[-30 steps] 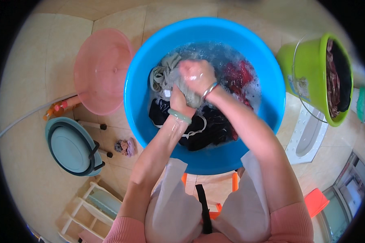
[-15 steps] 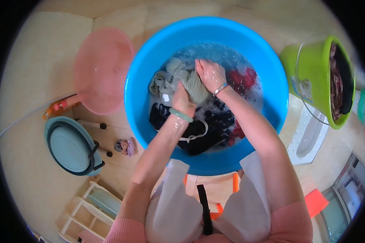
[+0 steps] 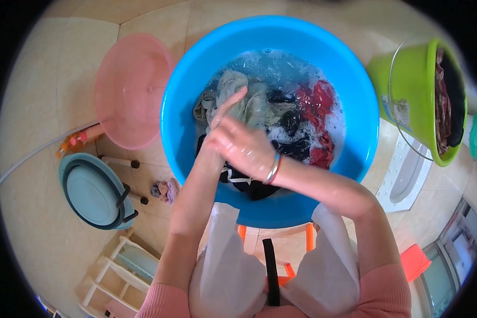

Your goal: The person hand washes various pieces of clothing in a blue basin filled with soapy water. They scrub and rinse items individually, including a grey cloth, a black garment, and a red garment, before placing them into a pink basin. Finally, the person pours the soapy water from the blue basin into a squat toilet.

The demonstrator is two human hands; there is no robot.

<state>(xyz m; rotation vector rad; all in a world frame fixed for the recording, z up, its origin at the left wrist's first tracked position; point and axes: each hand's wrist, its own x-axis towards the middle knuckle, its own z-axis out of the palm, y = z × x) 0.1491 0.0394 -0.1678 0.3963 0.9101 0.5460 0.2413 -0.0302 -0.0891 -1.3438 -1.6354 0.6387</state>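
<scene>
Above the blue basin (image 3: 358, 143) my right hand (image 3: 245, 149) crosses over my left arm, its fingers wrapped around the left wrist. A silver bangle and a red cord (image 3: 273, 169) circle my right wrist. My left hand (image 3: 228, 110) holds nothing I can see; one finger stretches forward and the rest is mostly hidden behind the right hand. The green bangle on that wrist is out of sight. Just beyond, a pale grey-green garment (image 3: 257, 103) lies in soapy water. Dark cloth (image 3: 294, 149) with white trim and a red garment (image 3: 323, 100) soak beside it.
A pink basin (image 3: 132, 90) leans at the left, above folded blue-grey basins (image 3: 93, 193). A lime-green bucket (image 3: 411, 95) with cloth inside stands at the right, near a white squat toilet (image 3: 405, 175). Orange stool legs (image 3: 309, 238) show below the blue basin.
Both hands have let go of the pale garment and risen from the water. My right hand has moved left and nearer, onto my left wrist. The garment has spread out.
</scene>
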